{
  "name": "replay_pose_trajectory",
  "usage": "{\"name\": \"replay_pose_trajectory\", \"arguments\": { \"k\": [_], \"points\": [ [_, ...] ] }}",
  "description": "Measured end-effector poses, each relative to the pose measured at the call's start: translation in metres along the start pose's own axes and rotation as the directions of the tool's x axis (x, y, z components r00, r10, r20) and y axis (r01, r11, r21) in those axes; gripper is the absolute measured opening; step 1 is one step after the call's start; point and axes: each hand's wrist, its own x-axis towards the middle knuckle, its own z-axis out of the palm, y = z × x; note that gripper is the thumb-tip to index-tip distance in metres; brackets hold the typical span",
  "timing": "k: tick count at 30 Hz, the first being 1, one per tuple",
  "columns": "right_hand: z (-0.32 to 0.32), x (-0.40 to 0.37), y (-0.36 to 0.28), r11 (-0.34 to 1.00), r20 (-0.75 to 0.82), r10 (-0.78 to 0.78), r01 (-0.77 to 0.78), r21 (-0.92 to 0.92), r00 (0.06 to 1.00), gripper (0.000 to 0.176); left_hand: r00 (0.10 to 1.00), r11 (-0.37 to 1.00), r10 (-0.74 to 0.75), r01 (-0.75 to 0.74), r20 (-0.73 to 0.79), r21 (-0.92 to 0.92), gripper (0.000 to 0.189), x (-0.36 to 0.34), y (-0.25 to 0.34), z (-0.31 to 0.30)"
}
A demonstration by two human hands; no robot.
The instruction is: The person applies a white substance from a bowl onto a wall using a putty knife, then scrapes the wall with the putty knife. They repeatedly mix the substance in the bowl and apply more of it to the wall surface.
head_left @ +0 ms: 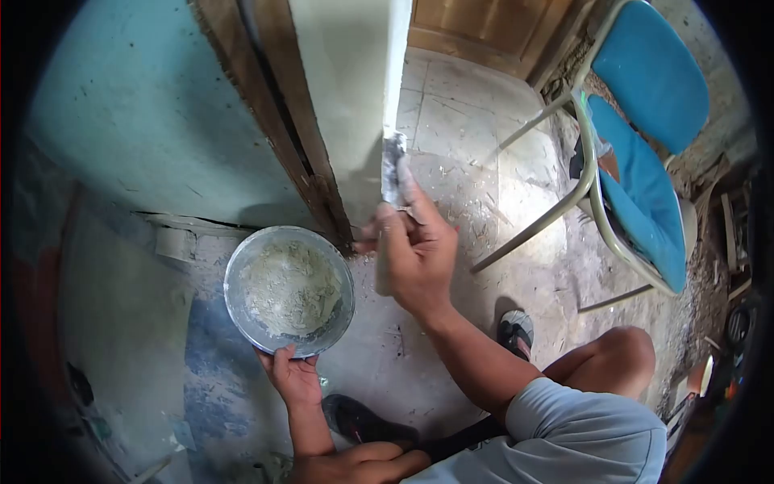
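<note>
Flat tool (393, 171), grey, white-smeared — gripped in right hand (421, 254) at pale wall edge (395, 89); set with long axis near to far, pointing far. Round grey bowl (229, 297) to the left, holding pale crumbly paste (289, 282) — clamped at near rim by left hand (293, 374).

One person (484, 355) is using two bare hands, one right hand (421, 258) and one left hand (294, 377), with each holding one item: one flat-bladed tool (393, 165) and one round bowl (324, 335), the latter containing one mass of pale mix (290, 282). One chair (645, 230) is showing one blue backrest (657, 73) and one blue seat cushion (633, 173). Two pieces of footwear, one sandal (516, 329) and one dark shoe (363, 419), are appearing, along with one shirt (580, 427). Two brown wooden strips (290, 81) are flanking one dark gap, while one turquoise wall (145, 105), one pale wall end (343, 81) and one wooden door (476, 28) are completing the count; scraps on the floor (447, 355) are lying too small for counting.
</note>
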Motion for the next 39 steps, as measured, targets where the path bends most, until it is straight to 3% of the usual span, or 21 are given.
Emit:
{"name": "replay_pose_trajectory", "arguments": {
  "k": [5,7,11,13,14,16,18,20,21,27,29,31,33,35,38,39],
  "points": [
    [0.013,0.013,0.004,0.994,-0.091,0.074,-0.067,0.083,0.993,0.051,0.999,1.0,0.024,-0.024,0.025,0.014,0.08,-0.002,0.001,-0.001],
    [0.011,0.016,0.009,0.996,-0.076,0.076,-0.071,0.058,0.994,0.054,0.998,0.999,0.023,-0.024,-0.051,-0.024,0.091,-0.006,0.003,0.006],
    [0.006,0.011,0.03,0.997,-0.091,0.042,-0.048,-0.06,0.995,0.055,0.999,1.0,0.03,-0.03,-0.027,-0.002,0.09,-0.004,0.003,0.0],
    [0.002,0.009,0.03,0.972,-0.134,0.228,-0.217,0.089,0.964,0.056,1.0,1.0,0.009,-0.008,-0.015,0.021,0.09,-0.005,0.004,-0.002],
    [0.003,0.01,0.024,0.971,-0.132,0.231,-0.22,0.097,0.964,0.056,1.0,1.0,0.015,-0.014,-0.017,0.026,0.09,-0.005,0.004,0.0],
    [0.007,0.01,-0.001,0.955,-0.094,0.188,-0.159,0.25,0.978,0.057,0.999,1.0,0.003,-0.002,-0.05,0.025,0.089,-0.01,0.005,0.004],
    [0.013,0.011,-0.006,0.977,-0.071,0.105,-0.09,0.194,0.992,0.052,0.999,0.999,0.005,-0.003,-0.038,0.043,0.083,-0.012,0.006,0.001],
    [0.015,0.014,-0.003,0.998,-0.044,-0.05,0.051,0.025,0.998,0.049,1.0,0.999,0.008,-0.007,-0.012,0.054,0.078,-0.011,0.005,0.002],
    [0.017,0.015,-0.001,0.998,-0.043,-0.051,0.052,0.026,0.998,0.049,1.0,0.998,0.011,-0.012,0.002,0.057,0.078,-0.011,0.005,0.001],
    [0.013,0.028,0.014,0.995,-0.071,0.095,-0.097,-0.017,0.993,0.049,1.0,1.0,-0.008,0.008,-0.029,0.028,0.087,-0.011,0.005,0.006],
    [0.004,0.033,0.003,0.961,-0.089,0.271,-0.263,0.086,0.959,0.05,1.0,1.0,-0.01,0.01,-0.029,0.028,0.086,-0.01,0.005,0.006],
    [0.008,0.024,-0.01,0.97,-0.106,0.224,-0.212,0.115,0.969,0.051,1.0,0.999,0.005,-0.005,-0.007,0.045,0.086,-0.01,0.004,0.006],
    [0.013,0.015,-0.02,1.0,-0.002,0.007,-0.007,0.001,1.0,0.05,1.0,0.999,-0.002,0.003,-0.02,0.054,0.081,-0.012,0.003,0.001],
    [0.016,0.016,-0.008,0.997,0.029,0.055,-0.057,0.054,0.998,0.051,1.0,0.999,0.003,-0.002,-0.015,0.048,0.076,-0.009,0.001,0.001],
    [0.003,0.029,0.004,0.951,-0.003,0.302,-0.301,0.064,0.953,0.05,1.0,0.999,-0.016,0.016,0.01,0.047,0.087,-0.01,0.003,0.001],
    [0.005,0.027,-0.006,0.952,0.0,0.299,-0.298,0.07,0.954,0.05,1.0,0.999,-0.005,0.004,0.016,0.045,0.087,-0.012,0.003,0.003]
  ]
}}
